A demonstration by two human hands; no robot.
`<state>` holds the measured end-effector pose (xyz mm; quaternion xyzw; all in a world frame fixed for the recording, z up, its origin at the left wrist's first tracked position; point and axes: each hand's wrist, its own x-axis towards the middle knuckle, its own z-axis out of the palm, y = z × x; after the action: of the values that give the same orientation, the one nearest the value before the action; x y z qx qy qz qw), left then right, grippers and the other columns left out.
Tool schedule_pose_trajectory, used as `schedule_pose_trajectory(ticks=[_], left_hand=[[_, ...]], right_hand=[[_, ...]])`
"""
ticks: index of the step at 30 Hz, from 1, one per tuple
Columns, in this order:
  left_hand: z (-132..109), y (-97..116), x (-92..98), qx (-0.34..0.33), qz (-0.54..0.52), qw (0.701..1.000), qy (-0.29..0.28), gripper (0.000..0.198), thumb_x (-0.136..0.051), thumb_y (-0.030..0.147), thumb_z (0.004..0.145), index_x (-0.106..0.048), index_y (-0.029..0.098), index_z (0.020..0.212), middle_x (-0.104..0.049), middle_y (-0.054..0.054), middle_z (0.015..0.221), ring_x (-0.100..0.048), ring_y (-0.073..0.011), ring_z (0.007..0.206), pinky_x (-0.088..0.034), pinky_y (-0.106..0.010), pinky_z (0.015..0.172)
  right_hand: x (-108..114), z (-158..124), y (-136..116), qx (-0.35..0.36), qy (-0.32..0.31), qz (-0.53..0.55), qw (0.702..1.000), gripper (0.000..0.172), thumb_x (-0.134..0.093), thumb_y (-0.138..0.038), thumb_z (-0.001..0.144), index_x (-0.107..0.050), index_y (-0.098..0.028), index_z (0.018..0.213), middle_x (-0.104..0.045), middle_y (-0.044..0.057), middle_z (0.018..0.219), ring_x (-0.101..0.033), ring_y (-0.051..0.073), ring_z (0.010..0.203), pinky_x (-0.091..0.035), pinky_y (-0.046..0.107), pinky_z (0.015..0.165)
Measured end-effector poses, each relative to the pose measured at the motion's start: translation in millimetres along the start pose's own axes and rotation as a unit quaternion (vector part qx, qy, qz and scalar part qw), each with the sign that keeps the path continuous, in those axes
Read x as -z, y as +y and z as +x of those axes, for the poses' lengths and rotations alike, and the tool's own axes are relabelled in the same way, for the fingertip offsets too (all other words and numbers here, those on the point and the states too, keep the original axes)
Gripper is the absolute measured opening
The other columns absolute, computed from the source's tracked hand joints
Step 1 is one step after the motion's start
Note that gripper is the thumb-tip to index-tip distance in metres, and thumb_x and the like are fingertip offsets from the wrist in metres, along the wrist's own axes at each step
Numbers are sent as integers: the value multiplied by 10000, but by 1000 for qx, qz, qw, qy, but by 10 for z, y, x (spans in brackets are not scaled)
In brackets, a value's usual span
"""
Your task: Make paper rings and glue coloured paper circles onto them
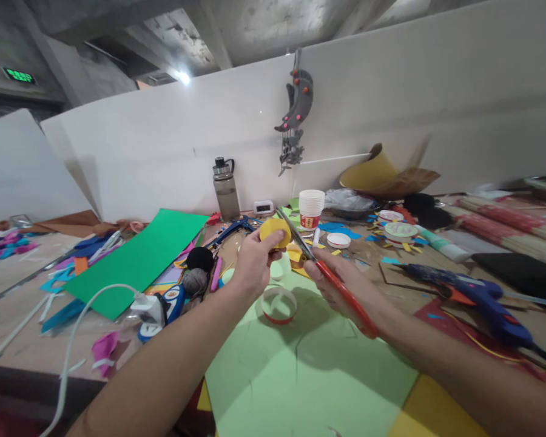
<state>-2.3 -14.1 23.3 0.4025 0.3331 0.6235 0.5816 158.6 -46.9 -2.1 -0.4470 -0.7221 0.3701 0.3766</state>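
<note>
My left hand (253, 262) pinches a round yellow disc (272, 233) between thumb and fingers. Close beside it, my right hand (341, 282) grips red-handled scissors (346, 297), their metal blades reaching up along the disc's right edge. Whether the blades touch the disc I cannot tell. A yellow scrap (295, 255) shows between the two hands. Under my hands lies a pale green sheet (309, 364), with a white ring with a red edge (279, 306) on it, apart from both hands.
A blue glue gun (482, 303) lies on the right. Stacked paper cups (311, 209), a white lid (338, 241) and a water bottle (226, 191) stand behind. Leftward are a dark green sheet (141, 261), a black ball (200, 259) and a white cable (70, 352).
</note>
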Motion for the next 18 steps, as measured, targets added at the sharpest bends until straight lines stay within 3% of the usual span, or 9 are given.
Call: schedule_pose_trajectory(ticks=[7,18], left_hand=[[12,10,8,-2,0,1000,12,360,-840,295,518,-633,138,766,-628,-6,695,-494,-68,543,-311,-207,506],[13,-18,16,6,45,999,3,287,-813,274,537,-655,145,739,-651,-12,706,-537,-80,579,-349,-206,528]], right_hand=[[-9,-6,26,1,-3,6,1000,364,-471,-581,890,-549,-225,880,-426,-54,554,-409,123,482,-329,258,460],[28,35,24,40,12,-76,996,368,-429,-550,916,-561,-211,963,-625,40,823,-538,173,685,-419,296,613]])
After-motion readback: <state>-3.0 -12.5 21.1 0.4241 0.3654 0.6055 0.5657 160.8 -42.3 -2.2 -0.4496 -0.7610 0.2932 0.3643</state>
